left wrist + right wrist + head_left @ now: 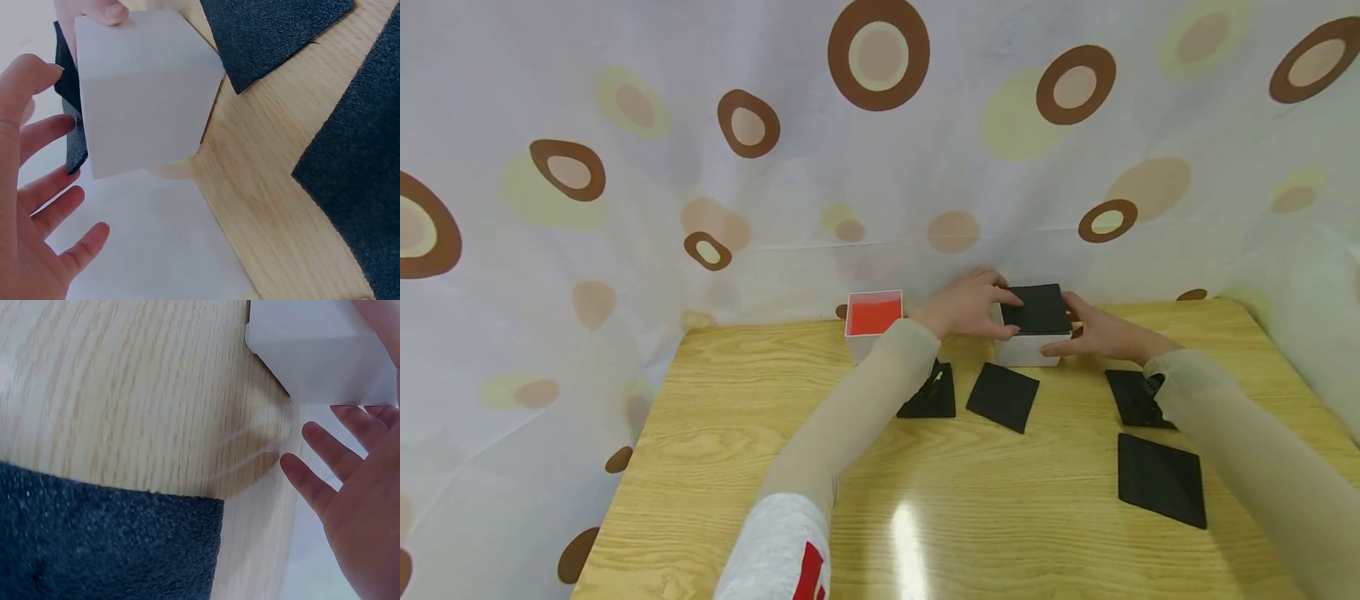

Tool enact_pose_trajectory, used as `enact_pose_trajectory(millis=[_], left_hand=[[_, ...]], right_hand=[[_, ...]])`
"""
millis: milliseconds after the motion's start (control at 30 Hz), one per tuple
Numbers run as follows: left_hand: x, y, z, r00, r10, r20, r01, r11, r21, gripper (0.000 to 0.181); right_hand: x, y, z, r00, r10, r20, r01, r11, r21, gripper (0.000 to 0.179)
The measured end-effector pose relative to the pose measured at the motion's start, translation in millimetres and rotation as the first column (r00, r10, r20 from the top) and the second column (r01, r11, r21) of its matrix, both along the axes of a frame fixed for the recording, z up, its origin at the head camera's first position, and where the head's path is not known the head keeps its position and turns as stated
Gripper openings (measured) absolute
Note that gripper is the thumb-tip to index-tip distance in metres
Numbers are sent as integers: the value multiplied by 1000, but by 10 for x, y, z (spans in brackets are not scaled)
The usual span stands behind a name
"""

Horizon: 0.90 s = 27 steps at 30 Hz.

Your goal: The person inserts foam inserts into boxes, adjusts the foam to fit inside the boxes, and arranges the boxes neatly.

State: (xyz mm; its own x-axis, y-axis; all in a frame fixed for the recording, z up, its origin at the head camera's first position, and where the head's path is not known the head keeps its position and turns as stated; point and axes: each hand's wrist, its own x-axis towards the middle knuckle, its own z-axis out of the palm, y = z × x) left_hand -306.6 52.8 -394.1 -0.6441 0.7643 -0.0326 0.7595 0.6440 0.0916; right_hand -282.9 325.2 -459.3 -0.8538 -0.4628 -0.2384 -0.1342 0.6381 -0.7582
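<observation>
A small white box [1032,355] stands near the back edge of the table with a black felt-like square [1037,308] lying over its top. My left hand [966,307] is at the box's left side, fingers spread, with fingertips touching the square's edge. In the left wrist view, part of that black square [75,144] hangs past the box's rim. On the other side my right hand [1108,335] grips the box, its thumb against the front wall. The right wrist view has the other fingers [331,450] stretched out beyond the box.
A second white box [862,345] with red inside stands to the left. Several black squares lie on the wooden table [760,467]: one front of the box [1003,398], one by my left forearm [928,404], others by my right forearm. A patterned curtain [805,183] hangs behind.
</observation>
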Motion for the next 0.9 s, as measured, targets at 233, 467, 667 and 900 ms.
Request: enact_pose_trajectory(millis=[233, 467, 667, 900], left_hand=[[16, 23, -63, 999, 18, 28, -18, 1000, 17, 49], [37, 48, -81, 999, 30, 13, -29, 999, -17, 48], [69, 65, -112, 998, 47, -48, -49, 998, -48, 58], [157, 184, -136, 994, -37, -104, 31, 998, -62, 68]], right_hand=[[-8, 10, -32, 1000, -1, -17, 1, 1000, -6, 111], [-10, 12, -40, 1000, 16, -26, -18, 997, -73, 100], [-2, 24, -60, 999, 21, -39, -25, 996, -85, 99], [9, 34, -52, 999, 37, -40, -41, 995, -92, 95]])
